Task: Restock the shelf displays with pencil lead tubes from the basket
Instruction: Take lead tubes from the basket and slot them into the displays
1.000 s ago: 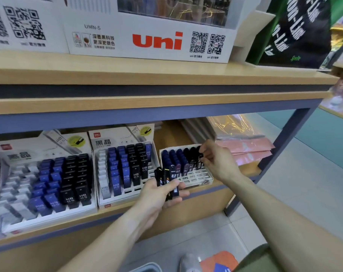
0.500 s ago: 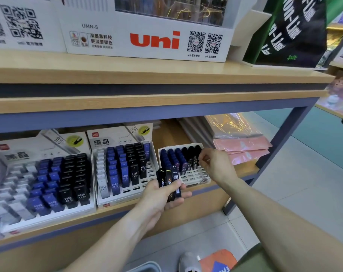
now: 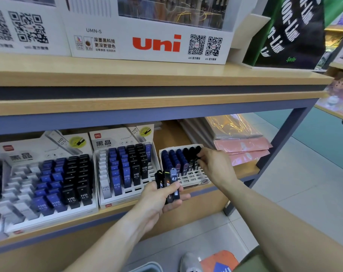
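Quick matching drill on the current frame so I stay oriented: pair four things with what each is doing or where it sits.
Things:
1. left hand
2. right hand
3. small white tray
4. pink packets

States:
A. lies flat at the shelf's right end
B. grips a bundle of dark tubes
C. pinches a black tube at the tray's back right
D. front slots empty, tubes at back

Pairs: 1-B, 2-C, 3-D, 4-A

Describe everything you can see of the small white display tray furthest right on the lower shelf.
The small white slotted plastic display tray sits tilted on the wooden lower shelf. Its back rows hold upright blue and black lead tubes; its front slots are empty. The right hand touches a black tube at its right rear.
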`<state>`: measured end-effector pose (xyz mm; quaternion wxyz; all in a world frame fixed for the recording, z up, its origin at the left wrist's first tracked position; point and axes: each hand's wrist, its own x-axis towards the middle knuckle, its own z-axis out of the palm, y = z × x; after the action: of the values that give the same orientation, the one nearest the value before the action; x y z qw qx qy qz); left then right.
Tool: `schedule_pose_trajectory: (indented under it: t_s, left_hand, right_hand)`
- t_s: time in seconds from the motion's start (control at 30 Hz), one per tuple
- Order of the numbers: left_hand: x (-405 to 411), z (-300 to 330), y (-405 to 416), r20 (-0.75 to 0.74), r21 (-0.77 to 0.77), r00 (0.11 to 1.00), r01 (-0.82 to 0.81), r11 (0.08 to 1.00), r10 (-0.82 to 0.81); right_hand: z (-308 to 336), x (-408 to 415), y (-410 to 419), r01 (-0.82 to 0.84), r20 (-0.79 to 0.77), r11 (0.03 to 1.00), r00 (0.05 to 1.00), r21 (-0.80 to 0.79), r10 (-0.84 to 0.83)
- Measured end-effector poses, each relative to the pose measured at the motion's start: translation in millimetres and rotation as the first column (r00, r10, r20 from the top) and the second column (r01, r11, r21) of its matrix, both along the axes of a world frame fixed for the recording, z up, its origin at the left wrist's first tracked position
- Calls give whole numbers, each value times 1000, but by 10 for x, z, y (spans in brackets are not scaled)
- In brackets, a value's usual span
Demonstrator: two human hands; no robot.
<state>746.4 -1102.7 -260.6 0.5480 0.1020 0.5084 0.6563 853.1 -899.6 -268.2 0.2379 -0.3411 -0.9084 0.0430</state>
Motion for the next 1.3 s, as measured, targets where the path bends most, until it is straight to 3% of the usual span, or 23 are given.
schedule_pose_trajectory:
  t_s: [0.3, 0.5, 0.63, 0.7, 0.77, 0.8, 0.87, 1.13, 1.3]
  left_hand:
    - [-19, -30, -44, -7, 0, 1000, 10, 1000, -10]
    - [-37, -31, -100, -12, -4, 1000, 9, 1000, -9]
    - [-65, -23, -133, -7, 4, 1000, 6, 1000, -6]
    - [-84, -18, -136, -13, 12, 1000, 9, 1000, -9]
    - [-87, -18, -134, -23, 18, 1000, 14, 1000, -13]
    - [-84, -20, -129, -27, 19, 999, 17, 1000, -16]
    - [-71, -26, -126, -33, 24, 999, 28, 999, -27]
    - [-56, -10, -140, -72, 67, 997, 18, 998, -13]
    - [-28, -53, -113, -119, 88, 993, 8, 996, 2]
  right_hand:
    - [10, -42, -26, 121, 38, 992, 992, -41, -120]
    - [-17, -28, -33, 99, 58, 994, 994, -51, -96]
    - [106, -37, -187, 115, -68, 982, 990, -149, -126]
    - [242, -71, -378, 63, -171, 925, 976, -374, -135]
    - [362, -105, -591, -65, -184, 727, 979, -683, -85]
    - [389, -115, -669, -112, -176, 619, 984, -777, -43]
    - [405, -127, -740, -191, -211, 515, 977, -836, 21]
    - [491, -93, -708, -338, -385, 462, 923, -820, -8]
    - [590, -17, -636, -319, -376, 538, 927, -780, 5]
